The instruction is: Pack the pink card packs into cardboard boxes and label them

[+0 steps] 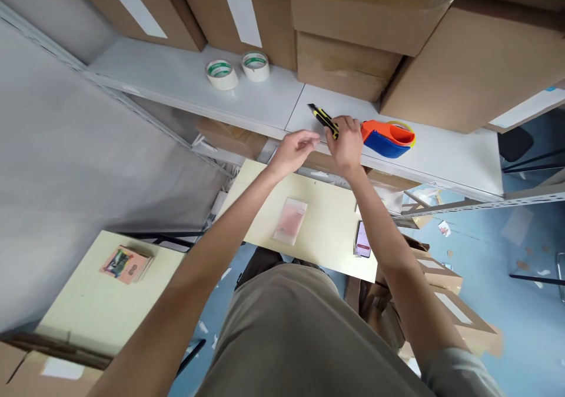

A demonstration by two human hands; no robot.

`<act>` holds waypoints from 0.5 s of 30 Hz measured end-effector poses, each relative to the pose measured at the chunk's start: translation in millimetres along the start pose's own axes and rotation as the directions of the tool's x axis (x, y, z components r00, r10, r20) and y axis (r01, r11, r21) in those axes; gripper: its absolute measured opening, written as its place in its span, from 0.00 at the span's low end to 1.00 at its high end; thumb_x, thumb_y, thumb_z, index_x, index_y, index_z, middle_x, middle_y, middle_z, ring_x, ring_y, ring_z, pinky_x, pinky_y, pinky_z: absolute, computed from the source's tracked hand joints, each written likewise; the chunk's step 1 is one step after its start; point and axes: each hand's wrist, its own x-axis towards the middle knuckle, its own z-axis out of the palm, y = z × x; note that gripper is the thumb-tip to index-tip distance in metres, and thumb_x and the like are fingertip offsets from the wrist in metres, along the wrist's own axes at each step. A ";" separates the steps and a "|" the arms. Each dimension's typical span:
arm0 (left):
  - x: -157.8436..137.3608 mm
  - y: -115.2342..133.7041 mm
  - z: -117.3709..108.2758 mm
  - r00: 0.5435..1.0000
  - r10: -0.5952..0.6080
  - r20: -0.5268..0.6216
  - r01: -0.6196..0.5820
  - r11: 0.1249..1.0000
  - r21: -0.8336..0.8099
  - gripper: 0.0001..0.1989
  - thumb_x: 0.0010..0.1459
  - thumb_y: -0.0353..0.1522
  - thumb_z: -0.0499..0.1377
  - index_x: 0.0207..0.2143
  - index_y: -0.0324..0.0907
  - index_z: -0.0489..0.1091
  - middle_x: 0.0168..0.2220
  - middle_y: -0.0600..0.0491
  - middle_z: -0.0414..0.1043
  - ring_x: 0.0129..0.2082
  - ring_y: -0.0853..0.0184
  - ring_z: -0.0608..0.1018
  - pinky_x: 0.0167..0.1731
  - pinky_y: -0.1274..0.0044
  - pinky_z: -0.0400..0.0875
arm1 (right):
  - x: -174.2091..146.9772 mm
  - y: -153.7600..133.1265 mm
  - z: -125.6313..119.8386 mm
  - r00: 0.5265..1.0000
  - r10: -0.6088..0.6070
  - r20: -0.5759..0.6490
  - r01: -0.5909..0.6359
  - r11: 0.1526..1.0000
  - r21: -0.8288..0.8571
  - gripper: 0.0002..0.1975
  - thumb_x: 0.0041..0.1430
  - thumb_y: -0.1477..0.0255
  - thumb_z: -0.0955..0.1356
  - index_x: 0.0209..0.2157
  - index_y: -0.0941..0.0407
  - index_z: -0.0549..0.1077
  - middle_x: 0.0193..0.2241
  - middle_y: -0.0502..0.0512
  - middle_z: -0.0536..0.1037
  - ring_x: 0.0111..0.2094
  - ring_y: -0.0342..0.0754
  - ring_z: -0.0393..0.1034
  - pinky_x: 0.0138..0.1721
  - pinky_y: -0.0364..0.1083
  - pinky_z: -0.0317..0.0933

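Observation:
At the front edge of the shelf, my right hand (346, 144) closes around the handle of a black and yellow utility knife (323, 117), its tip pointing to the upper left. Just right of that hand lies an orange and blue tape dispenser (386, 138). My left hand (293, 153) hovers beside the shelf edge, left of the knife, fingers loosely curled and a little apart from the thumb, with nothing visible in them. Below my arms, a pinkish flat packet in a clear sleeve (290, 220) lies on the pale yellow table (326, 206).
Two tape rolls, one left (221, 75) and one right (255, 66), stand on the shelf (172, 79). Cardboard boxes (353, 62) line its back. A phone (362, 239) lies on the table. Small booklets (126, 264) rest on another table (88, 303); boxes (459, 314) stand at right.

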 end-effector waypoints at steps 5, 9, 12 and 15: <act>6.9 9.6 -7.9 0.999 0.003 -0.047 -0.003 1.000 -0.013 0.12 0.69 0.33 0.63 0.53 0.41 0.78 0.51 0.48 0.84 0.50 0.62 0.85 0.57 0.65 0.78 | 36.1 18.6 33.9 0.996 -0.038 0.076 0.040 0.999 -0.026 0.24 0.78 0.59 0.61 0.66 0.57 0.68 0.60 0.72 0.74 0.65 0.69 0.63 0.62 0.68 0.63; -11.1 -30.1 -14.5 0.995 -0.024 -0.099 0.025 1.000 0.005 0.12 0.71 0.35 0.61 0.53 0.41 0.77 0.48 0.50 0.83 0.48 0.64 0.85 0.57 0.65 0.78 | 26.2 11.6 36.1 0.999 0.053 0.013 -0.053 0.997 0.050 0.22 0.81 0.61 0.56 0.61 0.57 0.71 0.55 0.67 0.76 0.61 0.63 0.67 0.63 0.68 0.62; -46.5 -89.8 -22.1 0.988 -0.097 -0.117 0.110 0.988 0.110 0.13 0.72 0.37 0.60 0.52 0.42 0.78 0.47 0.50 0.83 0.47 0.63 0.85 0.56 0.66 0.78 | -8.9 -6.0 25.0 0.993 0.115 -0.029 -0.110 0.986 0.121 0.22 0.83 0.60 0.57 0.60 0.57 0.73 0.57 0.66 0.77 0.58 0.59 0.67 0.65 0.62 0.61; -102.3 -153.7 -29.0 0.965 -0.244 -0.098 0.263 0.896 0.358 0.12 0.70 0.37 0.60 0.49 0.42 0.79 0.49 0.46 0.83 0.50 0.58 0.84 0.59 0.64 0.77 | -66.7 -25.6 20.9 0.991 0.092 -0.093 -0.065 0.965 0.253 0.22 0.82 0.56 0.58 0.62 0.54 0.72 0.59 0.63 0.76 0.60 0.58 0.67 0.66 0.60 0.62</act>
